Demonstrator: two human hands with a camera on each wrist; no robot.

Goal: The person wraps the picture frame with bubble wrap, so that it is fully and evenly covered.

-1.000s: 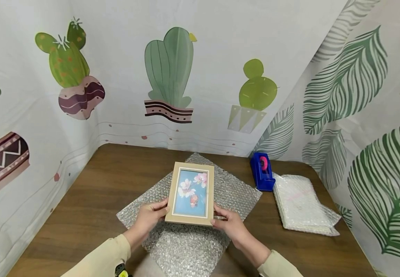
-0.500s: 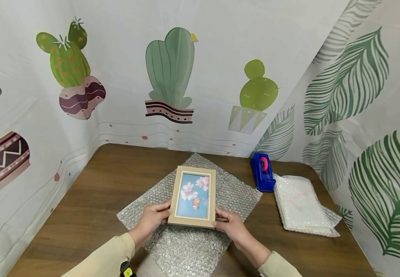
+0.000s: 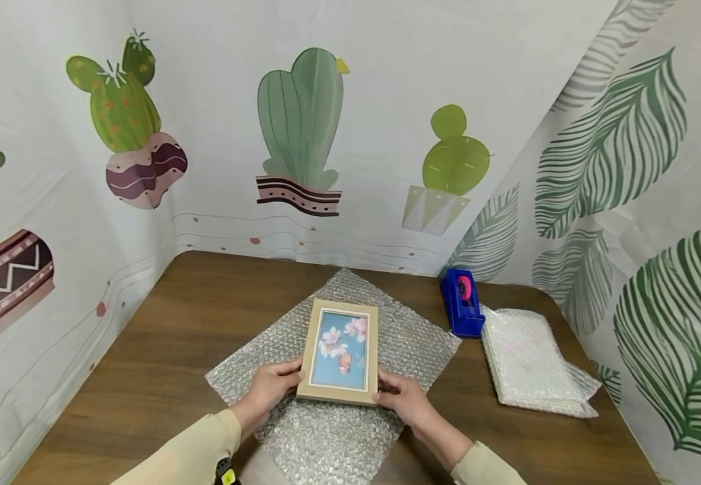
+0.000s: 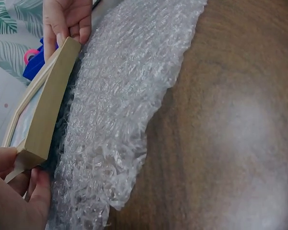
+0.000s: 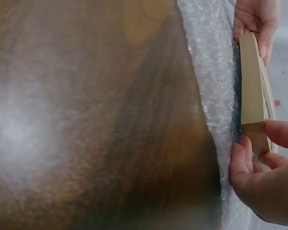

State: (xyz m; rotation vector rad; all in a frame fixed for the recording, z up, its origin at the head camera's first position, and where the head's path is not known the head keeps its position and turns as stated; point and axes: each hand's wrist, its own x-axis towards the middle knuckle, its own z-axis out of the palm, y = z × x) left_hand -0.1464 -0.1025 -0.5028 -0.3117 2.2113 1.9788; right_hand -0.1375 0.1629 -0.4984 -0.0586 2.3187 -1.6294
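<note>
A light wooden picture frame (image 3: pixel 340 351) with pink and white flowers on blue faces up at the middle of the table in the head view. My left hand (image 3: pixel 270 387) grips its left edge near the lower corner, and my right hand (image 3: pixel 405 399) grips the opposite edge. Both thumbs lie on the front, with fingers curled underneath. Below the frame is a sheet of bubble wrap (image 3: pixel 332 438), turned like a diamond. In the left wrist view the frame's thick edge (image 4: pixel 50 105) stands close over the wrap, a dark strip between them.
At the back right stands a blue tape dispenser (image 3: pixel 462 313) with a pink core. Beside it lies a flat bundle in bubble wrap (image 3: pixel 523 357). A printed cloth (image 3: pixel 375 121) hangs behind the brown wooden table (image 3: pixel 162 343).
Both hands have brought the picture frame slightly down and to the right over the bubble wrap. Their grip stays the same. The dispenser and wrapped bundle have stayed in place.
</note>
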